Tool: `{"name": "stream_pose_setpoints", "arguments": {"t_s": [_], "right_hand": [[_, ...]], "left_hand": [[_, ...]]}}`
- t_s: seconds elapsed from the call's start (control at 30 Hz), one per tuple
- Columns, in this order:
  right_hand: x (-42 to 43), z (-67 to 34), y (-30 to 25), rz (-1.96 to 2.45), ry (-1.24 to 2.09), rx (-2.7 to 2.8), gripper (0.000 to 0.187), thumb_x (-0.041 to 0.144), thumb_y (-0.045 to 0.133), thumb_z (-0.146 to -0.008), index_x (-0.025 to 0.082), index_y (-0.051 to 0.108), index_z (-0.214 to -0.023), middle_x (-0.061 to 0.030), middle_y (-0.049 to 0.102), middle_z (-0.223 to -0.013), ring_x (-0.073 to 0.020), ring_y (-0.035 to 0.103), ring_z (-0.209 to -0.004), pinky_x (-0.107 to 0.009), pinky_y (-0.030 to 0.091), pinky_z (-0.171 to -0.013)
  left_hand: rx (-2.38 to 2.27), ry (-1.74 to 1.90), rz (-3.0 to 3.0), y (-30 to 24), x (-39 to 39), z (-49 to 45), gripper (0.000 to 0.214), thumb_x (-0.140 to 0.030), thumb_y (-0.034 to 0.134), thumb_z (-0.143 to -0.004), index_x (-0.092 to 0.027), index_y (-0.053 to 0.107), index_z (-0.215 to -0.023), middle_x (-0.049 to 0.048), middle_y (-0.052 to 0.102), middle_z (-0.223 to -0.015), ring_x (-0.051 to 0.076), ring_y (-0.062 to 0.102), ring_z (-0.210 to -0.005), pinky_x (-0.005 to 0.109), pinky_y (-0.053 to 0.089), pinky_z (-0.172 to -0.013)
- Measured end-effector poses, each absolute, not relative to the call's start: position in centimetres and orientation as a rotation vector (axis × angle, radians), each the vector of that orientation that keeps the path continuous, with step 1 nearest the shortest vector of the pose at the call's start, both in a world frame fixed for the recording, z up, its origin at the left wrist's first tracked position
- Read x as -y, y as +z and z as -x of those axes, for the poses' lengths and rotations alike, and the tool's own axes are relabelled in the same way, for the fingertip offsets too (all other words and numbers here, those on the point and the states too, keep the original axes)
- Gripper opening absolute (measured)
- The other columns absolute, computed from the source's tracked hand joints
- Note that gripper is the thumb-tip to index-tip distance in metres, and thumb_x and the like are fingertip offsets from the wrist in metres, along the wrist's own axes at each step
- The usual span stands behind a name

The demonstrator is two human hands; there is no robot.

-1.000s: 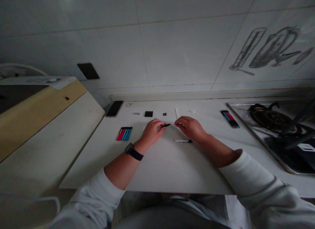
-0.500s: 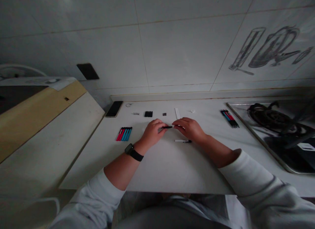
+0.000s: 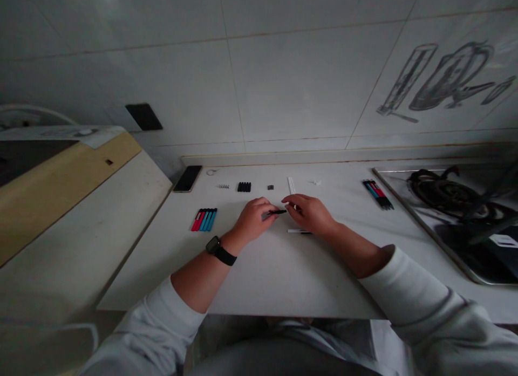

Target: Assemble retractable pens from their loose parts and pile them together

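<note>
My left hand [image 3: 254, 218] is closed, thumb and fingers pinching a slim black pen part [image 3: 279, 211] whose free end points right. Close to that end, my right hand [image 3: 311, 211] has its thumb and index finger drawn together; whatever sits between them is too small to make out. Under the right hand lies a white pen piece [image 3: 297, 231] with a dark end, partly covered by the palm. Just beyond the right fingers are thin white refill tubes [image 3: 291, 185]. Small black pieces [image 3: 270, 187] sit behind the left fingertips.
Along the back are springs [image 3: 224, 186], black grips [image 3: 244, 187], small white parts [image 3: 317, 182] and a phone [image 3: 188, 179]. Red and blue pen barrels [image 3: 204, 219] lie left. Several pens [image 3: 377, 195] lie right, beside a gas stove [image 3: 457, 203].
The black pen part has tilted and shifted slightly right and down with my left hand. My right hand has moved slightly, covering more of the white pen piece.
</note>
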State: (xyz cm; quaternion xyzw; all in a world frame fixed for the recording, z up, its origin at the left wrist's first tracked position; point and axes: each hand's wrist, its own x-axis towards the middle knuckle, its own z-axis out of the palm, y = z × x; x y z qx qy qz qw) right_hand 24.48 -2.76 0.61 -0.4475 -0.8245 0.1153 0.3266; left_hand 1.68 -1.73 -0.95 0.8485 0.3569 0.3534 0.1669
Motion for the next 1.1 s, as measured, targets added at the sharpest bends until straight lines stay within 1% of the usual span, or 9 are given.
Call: {"name": "stream_pose_setpoints", "arguments": {"t_s": [0.13,0.27,0.43,0.57,0.67,0.77,0.87,1.0,1.1], "right_hand": [[2.7,-24.5,0.5,1.173,0.337,2.141,0.025,0.024,0.055,-0.096,0.022,0.071,-0.115,-0.0069,0.076,-0.1,-0.015,0.065,-0.069,-0.027,0.049,-0.069],[2.9,-24.2,0.6,1.136,0.397,2.087,0.026,0.029,0.053,-0.099,0.021,0.069,-0.118,-0.0076,0.074,-0.098,-0.0164,0.066,-0.074,-0.029,0.051,-0.074],[3.6,-23.3,0.8,1.005,0.577,2.004,0.034,0.043,0.044,-0.106,0.021,0.063,-0.125,-0.01,0.071,-0.107,-0.0203,0.067,-0.094,-0.033,0.053,-0.085],[3.3,-23.6,0.9,0.912,0.776,1.797,0.041,0.052,0.039,-0.106,0.023,0.059,-0.128,-0.0104,0.07,-0.116,-0.0215,0.067,-0.109,-0.037,0.054,-0.094],[2.3,-24.8,1.2,1.037,0.749,1.6,0.044,0.055,0.036,-0.106,0.023,0.06,-0.123,-0.0092,0.072,-0.109,-0.0205,0.069,-0.102,-0.035,0.056,-0.087],[1.5,-26.2,1.8,1.261,0.616,1.764,0.034,0.051,0.05,-0.101,0.022,0.068,-0.105,-0.0059,0.074,-0.092,-0.019,0.068,-0.084,-0.031,0.054,-0.075],[1.5,-26.9,2.1,1.372,0.654,2.163,0.023,0.044,0.065,-0.092,0.023,0.071,-0.088,-0.0028,0.074,-0.081,-0.0174,0.067,-0.072,-0.028,0.049,-0.067],[2.1,-26.7,1.9,1.365,0.756,2.462,0.02,0.043,0.079,-0.08,0.024,0.073,-0.085,-0.0011,0.074,-0.078,-0.0171,0.066,-0.068,-0.026,0.046,-0.06],[2.5,-26.5,1.8,1.255,0.698,2.578,0.013,0.031,0.082,-0.075,0.024,0.074,-0.083,-0.0011,0.074,-0.079,-0.0165,0.065,-0.068,-0.026,0.044,-0.06]], "left_hand": [[-1.027,0.998,-2.404,-0.7,1.8,-1.7,0.013,-0.018,0.071,-0.091,-0.022,0.077,-0.101,0.0044,0.069,-0.094,0.019,0.065,-0.092,0.035,0.054,-0.086],[-1.025,0.967,-2.41,-0.7,1.9,-1.9,0.015,-0.017,0.073,-0.089,-0.023,0.077,-0.102,0.0042,0.069,-0.094,0.02,0.066,-0.093,0.036,0.055,-0.087],[-0.942,0.972,-2.395,-1.0,2.1,-2.1,0.016,-0.014,0.075,-0.087,-0.022,0.077,-0.101,0.0043,0.072,-0.097,0.019,0.068,-0.095,0.037,0.055,-0.091],[-0.931,0.998,-2.376,-1.0,1.9,-2.0,0.015,-0.016,0.073,-0.09,-0.023,0.076,-0.103,0.0042,0.073,-0.099,0.019,0.069,-0.096,0.038,0.055,-0.094],[-1.011,1.054,-2.339,-0.8,1.7,-1.7,0.012,-0.017,0.069,-0.092,-0.021,0.074,-0.103,0.0049,0.073,-0.099,0.019,0.068,-0.096,0.037,0.056,-0.091],[-1.144,1.108,-2.281,-0.9,1.4,-1.4,0.012,-0.015,0.066,-0.094,-0.019,0.071,-0.104,0.006,0.073,-0.101,0.019,0.068,-0.095,0.037,0.056,-0.089],[-1.222,1.151,-2.228,-1.3,1.1,-1.2,0.013,-0.016,0.063,-0.095,-0.018,0.069,-0.106,0.007,0.074,-0.104,0.019,0.069,-0.097,0.038,0.056,-0.091],[-1.24,1.15,-2.219,-1.7,0.9,-1.1,0.013,-0.015,0.062,-0.094,-0.018,0.068,-0.106,0.0068,0.074,-0.104,0.019,0.069,-0.096,0.038,0.056,-0.091],[-1.225,1.156,-2.221,-1.7,0.9,-1.1,0.013,-0.015,0.063,-0.094,-0.019,0.067,-0.106,0.0064,0.074,-0.103,0.019,0.069,-0.095,0.038,0.056,-0.09]]}}
